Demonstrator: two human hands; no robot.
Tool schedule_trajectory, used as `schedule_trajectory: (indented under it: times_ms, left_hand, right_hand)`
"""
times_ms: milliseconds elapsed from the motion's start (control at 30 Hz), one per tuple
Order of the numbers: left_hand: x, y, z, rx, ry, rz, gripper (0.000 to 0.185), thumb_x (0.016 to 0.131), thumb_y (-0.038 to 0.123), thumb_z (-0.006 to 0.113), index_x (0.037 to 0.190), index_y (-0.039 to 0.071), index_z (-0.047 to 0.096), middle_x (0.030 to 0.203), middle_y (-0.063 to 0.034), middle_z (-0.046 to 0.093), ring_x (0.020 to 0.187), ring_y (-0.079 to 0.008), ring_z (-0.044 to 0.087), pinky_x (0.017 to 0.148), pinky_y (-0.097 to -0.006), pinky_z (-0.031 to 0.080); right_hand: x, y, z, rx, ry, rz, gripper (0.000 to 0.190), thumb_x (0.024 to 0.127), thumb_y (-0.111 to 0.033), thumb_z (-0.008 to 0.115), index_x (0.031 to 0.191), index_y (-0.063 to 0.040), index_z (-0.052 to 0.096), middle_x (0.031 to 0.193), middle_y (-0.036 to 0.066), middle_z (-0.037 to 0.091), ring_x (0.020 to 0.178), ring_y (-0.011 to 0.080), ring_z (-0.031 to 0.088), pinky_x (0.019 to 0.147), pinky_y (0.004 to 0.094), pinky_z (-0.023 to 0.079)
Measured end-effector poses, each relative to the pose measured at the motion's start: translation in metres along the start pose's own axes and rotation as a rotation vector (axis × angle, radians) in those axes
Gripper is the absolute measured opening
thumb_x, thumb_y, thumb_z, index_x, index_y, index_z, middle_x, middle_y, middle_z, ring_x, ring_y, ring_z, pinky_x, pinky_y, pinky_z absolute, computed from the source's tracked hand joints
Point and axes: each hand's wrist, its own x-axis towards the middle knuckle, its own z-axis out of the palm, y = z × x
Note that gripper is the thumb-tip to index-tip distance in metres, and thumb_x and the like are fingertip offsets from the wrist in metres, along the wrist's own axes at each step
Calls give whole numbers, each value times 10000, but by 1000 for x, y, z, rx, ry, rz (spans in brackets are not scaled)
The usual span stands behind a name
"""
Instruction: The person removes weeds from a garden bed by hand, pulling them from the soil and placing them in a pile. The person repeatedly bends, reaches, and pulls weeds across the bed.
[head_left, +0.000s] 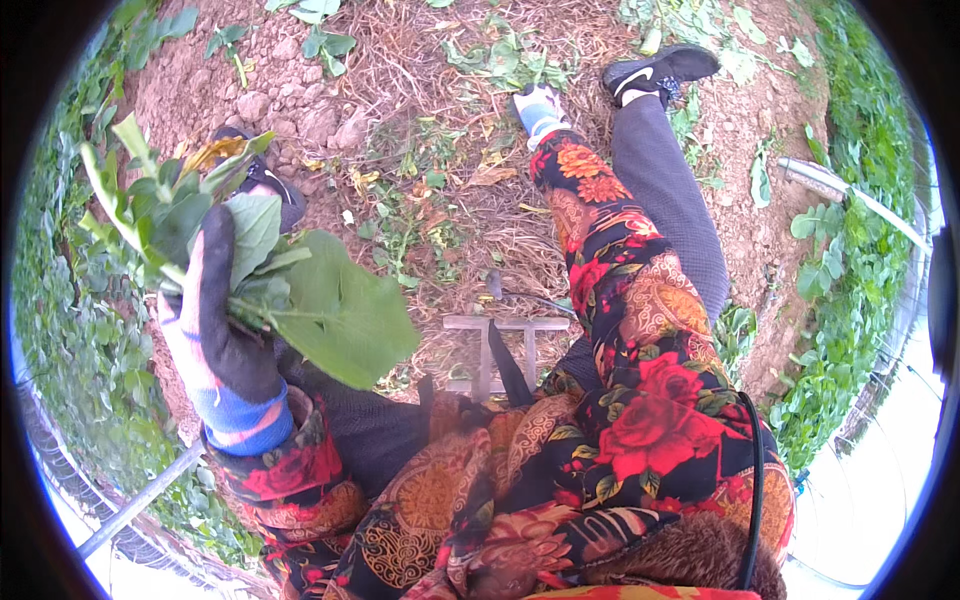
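My left hand (234, 346), in a blue, white and black work glove, is raised on the left and closed around a bunch of leafy green stalks (341, 311). A broad leaf hangs from the right side of the bunch, and cut-looking stem ends point up and left. My right hand (540, 106), gloved as well, reaches far forward to the ground beside my right shoe. Its fingertips are at a patch of loose green leaves (517, 60). The fingers are mostly hidden, so I cannot tell if they grip anything.
A small metal-framed stool (506, 324) stands between my legs. Dry straw (480, 217) and scattered leaves cover the soil. Green plant rows (855, 225) line both sides. My black shoes (664, 69) rest on the ground; a pale pole (885, 202) juts in from the right.
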Motion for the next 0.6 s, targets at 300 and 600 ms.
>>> schedule_trajectory:
  times_ms: [300,600]
  left_hand:
    - [9,-29,21,-730,-51,-429,326,956,164,485,1237,2,512,1122,-121,581,951,-194,624,781,-322,544]
    - [16,-39,28,-948,15,-470,310,914,212,583,1154,18,552,1034,-75,621,914,-159,614,777,-292,512]
  right_hand:
    - [-135,-67,-58,725,131,-552,246,809,-154,580,1033,-79,647,1031,132,642,1008,278,595,886,346,468]
    - [-256,-139,-226,862,-134,-1399,234,803,-153,623,997,-31,666,1081,170,620,1003,301,604,852,369,495]
